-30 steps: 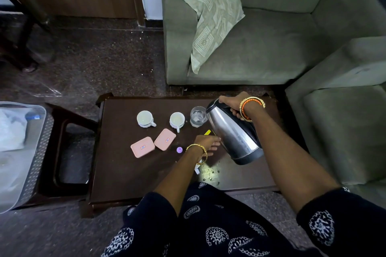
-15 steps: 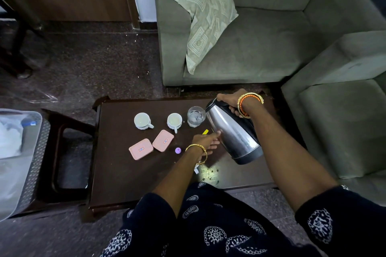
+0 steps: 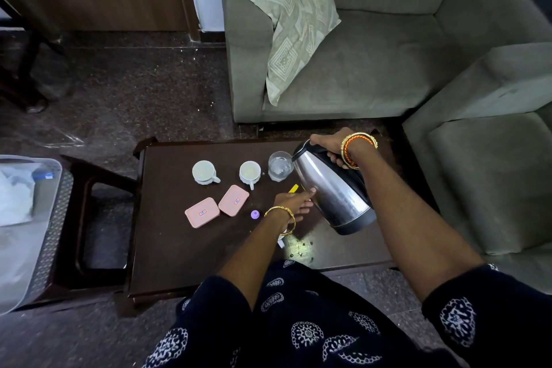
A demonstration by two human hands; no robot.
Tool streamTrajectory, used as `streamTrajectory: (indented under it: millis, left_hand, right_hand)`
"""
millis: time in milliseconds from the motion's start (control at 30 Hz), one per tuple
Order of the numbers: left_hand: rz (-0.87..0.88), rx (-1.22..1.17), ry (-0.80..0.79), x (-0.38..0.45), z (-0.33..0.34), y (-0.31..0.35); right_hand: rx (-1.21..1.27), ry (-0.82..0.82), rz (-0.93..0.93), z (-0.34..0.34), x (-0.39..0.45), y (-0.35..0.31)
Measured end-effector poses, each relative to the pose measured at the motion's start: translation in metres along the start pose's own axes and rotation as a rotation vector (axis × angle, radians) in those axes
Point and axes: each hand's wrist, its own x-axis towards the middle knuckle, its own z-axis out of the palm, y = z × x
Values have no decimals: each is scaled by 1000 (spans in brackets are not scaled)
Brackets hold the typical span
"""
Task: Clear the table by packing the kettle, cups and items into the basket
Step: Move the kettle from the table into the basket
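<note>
I note the tilted steel kettle point(image 3: 331, 188), gripped by my right hand point(image 3: 328, 145), now touched at nine o'clock by left hand point(image 3: 294, 203), fingers straight: lift-off begun, basket point(image 3: 44, 218) pending.

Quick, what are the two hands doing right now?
Left hand: open, fingertips touching the kettle side.
Right hand: gripping the kettle's handle.
</note>
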Motion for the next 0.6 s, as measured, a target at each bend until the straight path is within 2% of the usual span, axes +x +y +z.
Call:
streamTrajectory:
  millis: [600]
  left_hand:
    - [-6,-25,-5,-1,-5,-1]
  right_hand:
    - [-5,-2,14,6,7,1]
